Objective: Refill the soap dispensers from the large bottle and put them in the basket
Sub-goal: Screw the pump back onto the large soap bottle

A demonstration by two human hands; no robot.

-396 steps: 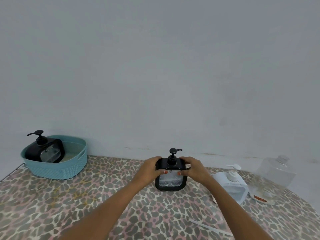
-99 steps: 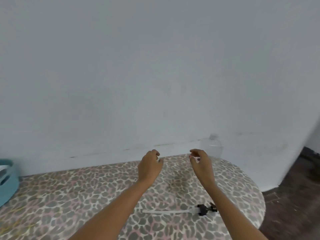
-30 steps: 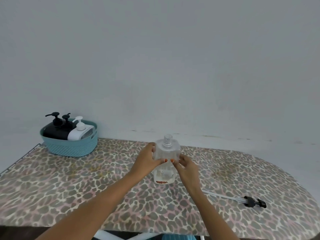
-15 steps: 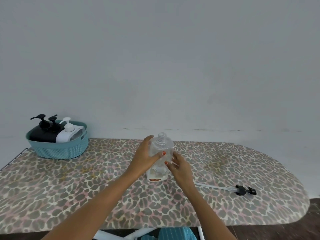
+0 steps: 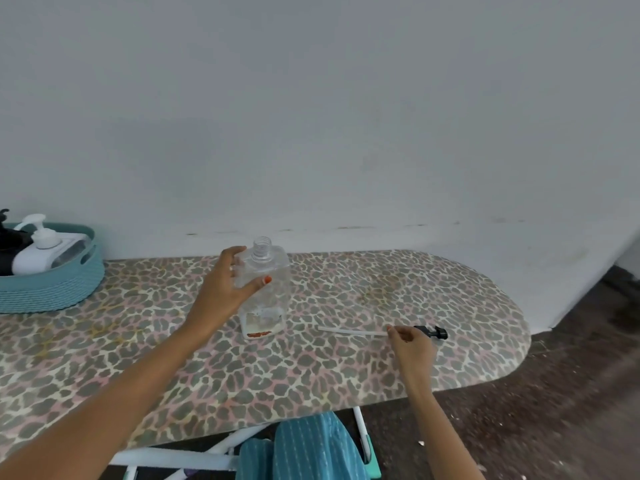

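Note:
The large clear bottle stands upright on the leopard-print board, neck uncapped, with very little liquid in it. My left hand grips its left shoulder, thumb across the front. To the right the bottle's black pump lies flat, its white tube pointing at the bottle. My right hand is over the tube just left of the pump head, its curled fingers pinching it. At the far left the teal basket holds a white dispenser and black dispensers, partly cut off by the frame edge.
The board ends in a rounded tip at the right, with dark floor beyond and below it. A plain wall runs close behind. Teal striped cloth and the board's white legs show under the front edge.
My right hand has left the bottle and moved right, down onto the pump tube. My left hand keeps its grip on the bottle. The view has shifted right.

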